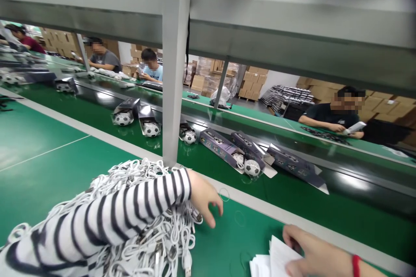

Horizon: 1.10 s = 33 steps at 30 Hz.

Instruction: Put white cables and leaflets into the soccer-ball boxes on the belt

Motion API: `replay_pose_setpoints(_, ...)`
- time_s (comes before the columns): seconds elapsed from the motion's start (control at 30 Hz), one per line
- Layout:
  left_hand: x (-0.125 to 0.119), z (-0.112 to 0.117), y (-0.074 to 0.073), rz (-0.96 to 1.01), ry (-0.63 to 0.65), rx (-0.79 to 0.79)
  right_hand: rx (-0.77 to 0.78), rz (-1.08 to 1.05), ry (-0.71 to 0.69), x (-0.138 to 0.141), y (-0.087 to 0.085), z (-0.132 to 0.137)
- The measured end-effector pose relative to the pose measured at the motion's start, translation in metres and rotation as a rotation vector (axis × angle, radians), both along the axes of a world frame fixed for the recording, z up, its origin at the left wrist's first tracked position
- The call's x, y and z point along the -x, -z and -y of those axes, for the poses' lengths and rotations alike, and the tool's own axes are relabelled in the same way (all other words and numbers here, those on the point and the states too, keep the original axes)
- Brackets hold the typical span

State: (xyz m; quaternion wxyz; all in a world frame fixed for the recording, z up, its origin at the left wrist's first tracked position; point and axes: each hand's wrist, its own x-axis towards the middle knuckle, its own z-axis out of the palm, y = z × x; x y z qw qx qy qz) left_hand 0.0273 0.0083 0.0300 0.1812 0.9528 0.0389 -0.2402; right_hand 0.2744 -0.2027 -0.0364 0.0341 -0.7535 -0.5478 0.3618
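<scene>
Thumb and fingers of the right hand [303,249] lie curled about the right side of the white paper sheets [276,257]; blur and angle leave me unable to tell whether they are clamped tight. One sheet stands tilted against the others, on the green workbench [221,246], a little in from its far edge strip [260,206]. Thumb and fingers of the left hand [206,201] are apart, with nothing visible between them, just beside the same edge.

Handling the paper well, I judge, calls for a light pinch near a corner, the rest kept flat, and no crease. Keeping the left fingers clear of the loose rubber band [224,194] next to them seems wise too.

Under the striped sleeve [130,212] spreads a heap of white USB cables [165,251], reaching to the foot of the grey post [175,73] at the workbench's far edge. Looped leads could snag that cuff, and the post blocks part of the view across. Beyond the strip, on the green conveyor belt [292,201], lie printed cartons [221,147] and bagged football-patterned balls [252,167]; past these, a co-worker in a dark top [341,117] holds a pale object [355,128]
</scene>
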Motion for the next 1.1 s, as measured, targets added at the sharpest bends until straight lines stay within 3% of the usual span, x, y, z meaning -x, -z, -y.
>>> replay_pose_setpoints(0.13, 0.026, 0.021, 0.012, 0.056, 0.053, -0.077, -0.049, -0.151, 0.04, -0.01, 0.001, -0.001)
replay_pose_setpoints(0.23, 0.035, 0.029, 0.017, 0.13, 0.076, -0.142, -0.122, -0.2, 0.06, -0.018, -0.016, -0.002)
replay_pose_setpoints(0.4, 0.046, 0.046, 0.004, 0.163, 0.097, -0.042, -0.243, -0.277, 0.222, -0.028, -0.043, -0.002)
replay_pose_setpoints(0.5, 0.055, 0.071, 0.013, 0.102, 0.155, -0.181, -0.304, -0.302, 0.211, -0.028, -0.054, 0.001)
replay_pose_setpoints(0.57, 0.058, 0.085, 0.023, 0.094, 0.197, -0.309, -0.436, -0.172, 0.15, -0.032, -0.063, 0.0)
replay_pose_setpoints(0.67, 0.056, 0.091, 0.028, 0.11, 0.228, -0.311, -0.858, 0.358, 0.11, -0.052, -0.072, -0.013)
replay_pose_setpoints(0.73, 0.053, 0.09, 0.023, 0.111, 0.207, -0.301, -1.077, 0.677, 0.06, -0.069, -0.068, -0.031)
replay_pose_setpoints(0.77, 0.052, 0.09, 0.019, 0.102, 0.202, -0.313, -1.108, 0.754, -0.002, -0.077, -0.061, -0.043)
replay_pose_setpoints(0.9, 0.051, 0.094, 0.017, 0.063, 0.266, -0.372, -0.835, 0.74, -0.277, -0.099, -0.019, -0.091)
replay_pose_setpoints(1.0, 0.049, 0.093, 0.026, 0.108, 0.301, -0.316, -0.645, 0.728, -0.274, -0.105, 0.001, -0.116)
replay_pose_setpoints(1.1, 0.046, 0.081, 0.027, 0.297, 0.29, -0.26, -0.562, 0.772, -0.265, -0.103, 0.002, -0.128)
